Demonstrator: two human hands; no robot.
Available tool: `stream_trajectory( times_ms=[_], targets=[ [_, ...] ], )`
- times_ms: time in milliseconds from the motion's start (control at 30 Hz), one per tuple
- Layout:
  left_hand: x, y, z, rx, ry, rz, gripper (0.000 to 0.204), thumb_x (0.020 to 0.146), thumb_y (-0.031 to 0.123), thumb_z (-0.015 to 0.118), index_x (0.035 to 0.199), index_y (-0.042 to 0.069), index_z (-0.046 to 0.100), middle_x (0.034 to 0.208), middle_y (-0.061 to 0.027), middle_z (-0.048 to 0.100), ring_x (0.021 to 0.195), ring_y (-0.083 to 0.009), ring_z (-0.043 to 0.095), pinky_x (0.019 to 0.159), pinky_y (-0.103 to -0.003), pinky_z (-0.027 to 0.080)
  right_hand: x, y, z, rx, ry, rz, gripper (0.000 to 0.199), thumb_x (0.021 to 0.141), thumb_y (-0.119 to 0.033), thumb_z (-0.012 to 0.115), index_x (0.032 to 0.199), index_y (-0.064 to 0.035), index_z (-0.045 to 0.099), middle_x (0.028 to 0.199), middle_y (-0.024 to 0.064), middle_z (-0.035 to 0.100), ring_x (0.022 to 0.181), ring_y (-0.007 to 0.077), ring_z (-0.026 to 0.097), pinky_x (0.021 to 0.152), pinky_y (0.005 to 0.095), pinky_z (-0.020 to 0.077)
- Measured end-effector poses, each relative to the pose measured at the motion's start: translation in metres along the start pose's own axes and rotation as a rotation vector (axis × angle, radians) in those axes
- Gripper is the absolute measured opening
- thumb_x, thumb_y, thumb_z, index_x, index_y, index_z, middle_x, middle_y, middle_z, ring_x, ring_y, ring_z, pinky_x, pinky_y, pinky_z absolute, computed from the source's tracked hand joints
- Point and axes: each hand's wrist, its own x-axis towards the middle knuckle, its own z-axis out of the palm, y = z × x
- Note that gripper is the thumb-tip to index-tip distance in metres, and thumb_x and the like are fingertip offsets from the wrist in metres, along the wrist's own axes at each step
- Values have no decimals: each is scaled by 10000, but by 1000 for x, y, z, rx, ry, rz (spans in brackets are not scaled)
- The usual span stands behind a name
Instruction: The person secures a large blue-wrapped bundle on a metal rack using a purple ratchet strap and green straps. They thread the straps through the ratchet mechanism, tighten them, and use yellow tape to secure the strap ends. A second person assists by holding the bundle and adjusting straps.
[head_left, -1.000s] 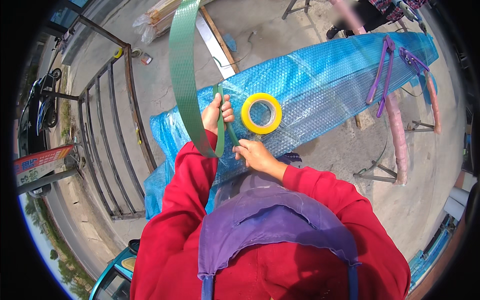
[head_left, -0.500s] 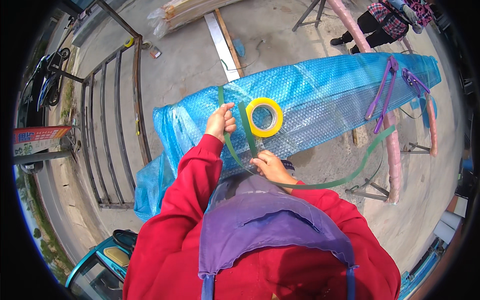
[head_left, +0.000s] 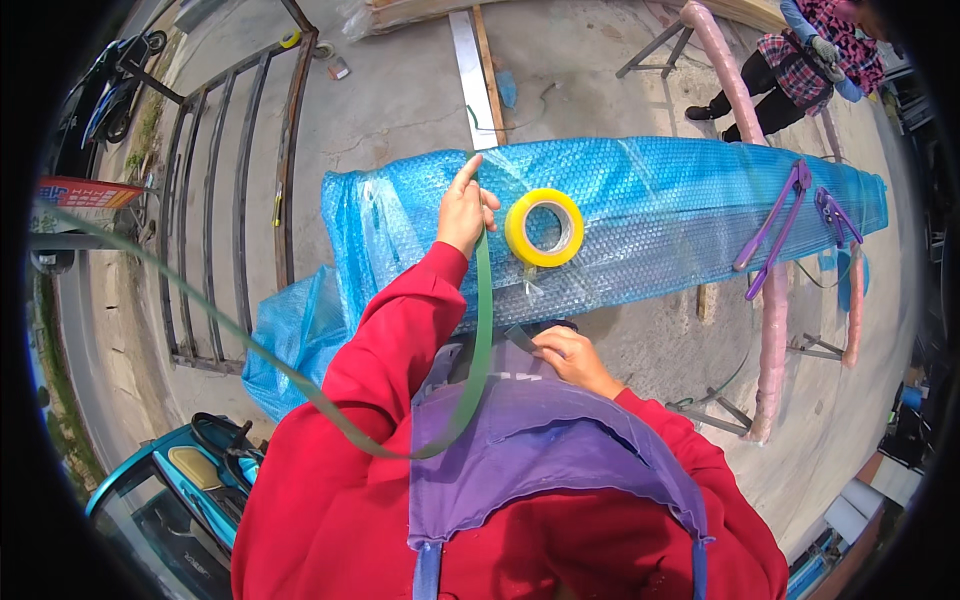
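Observation:
A long bundle in blue bubble wrap [head_left: 640,240] lies across in front of me. My left hand [head_left: 464,212] is over its left part, index finger stretched toward the far edge and the other fingers curled around a green strapping band [head_left: 482,320]. From this hand the band loops down over my apron and sweeps up to the far left. My right hand [head_left: 574,360], by the bundle's near edge, pinches a short strap end [head_left: 521,338]. A yellow roll of tape [head_left: 516,235] rests on the wrap between my hands.
Purple long-handled tools [head_left: 778,230] lie on the bundle's right part. Pink-wrapped trestle bars [head_left: 768,350] stand beneath it. Left is a metal rack frame [head_left: 285,170]; a teal vehicle [head_left: 170,480] is at lower left. A person [head_left: 790,75] stands at the far right.
The band's loose length has swung from my right side to my left. My left hand's index finger has straightened toward the far edge. My right hand has drawn down, nearer my body.

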Motion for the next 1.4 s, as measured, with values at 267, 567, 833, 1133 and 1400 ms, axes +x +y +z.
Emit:
stream_trajectory(
  times_ms=[267,567,833,1133,1400],
  targets=[
    [28,41,-60,-366,-414,-62,459,945,242,404,1315,-26,451,1050,-124,634,965,-230,608,892,-354,485,-8,-4,3,124,62,249,169,903,-146,573,959,-3,643,894,114,623,813,224,611,735,305,477],
    [24,36,-40,250,26,46,421,994,398,423,1048,40,639,658,6,548,582,-92,528,536,-248,466,-16,-8,1,11,53,140,179,888,-167,586,942,-1,625,897,152,614,822,307,604,719,357,472],
    [103,66,-45,271,15,215,405,990,389,430,975,50,652,621,19,527,562,-76,489,548,-243,436,-42,104,42,-193,4,195,155,866,-137,582,950,-11,614,936,187,630,885,382,601,743,415,477],
    [154,69,-33,366,46,274,369,976,379,460,957,67,655,646,9,578,613,-83,547,629,-245,481,-15,103,65,-226,-25,251,192,883,-175,535,985,-21,589,955,215,620,924,408,585,760,454,468],
    [164,9,-29,558,71,131,390,979,370,455,1002,28,643,783,-101,693,775,-156,656,744,-281,515,6,142,78,-341,-15,195,225,876,-163,530,1044,-32,605,976,204,630,912,400,591,794,463,475]
  ],
)
